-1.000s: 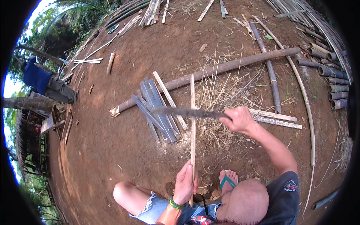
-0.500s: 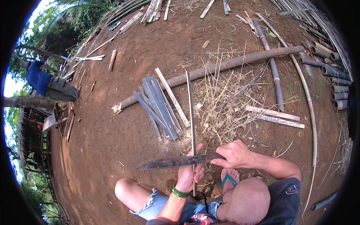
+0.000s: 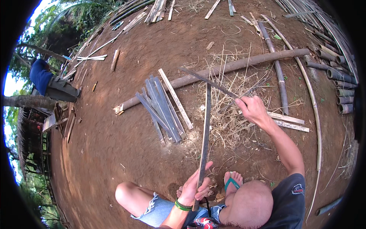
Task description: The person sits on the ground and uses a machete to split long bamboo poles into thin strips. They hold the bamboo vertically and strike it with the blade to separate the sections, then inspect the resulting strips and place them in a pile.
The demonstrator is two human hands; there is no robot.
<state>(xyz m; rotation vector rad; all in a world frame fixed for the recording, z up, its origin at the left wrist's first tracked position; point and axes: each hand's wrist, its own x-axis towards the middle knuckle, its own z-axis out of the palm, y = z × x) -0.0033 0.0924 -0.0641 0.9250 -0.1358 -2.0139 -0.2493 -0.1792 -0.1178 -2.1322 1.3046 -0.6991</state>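
Left grip [image 3: 190,190] on strip [image 3: 205,131], right [image 3: 252,109] on knife [image 3: 219,87]

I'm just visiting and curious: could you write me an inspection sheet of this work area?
Surface: brown earth ground, scattered with debris.
Job's things: a long thin strip and a long-bladed knife, which crosses the strip's upper end in this view; whether they touch is unclear.
Clutter: tangled pale shavings, a bundle of grey slats and a log.
Hands (no grippers): left hand loosely holds the strip; right hand grips the knife.
Cables: nothing seen.
Surroundings: stacked poles at right, another person in a blue top at far left.
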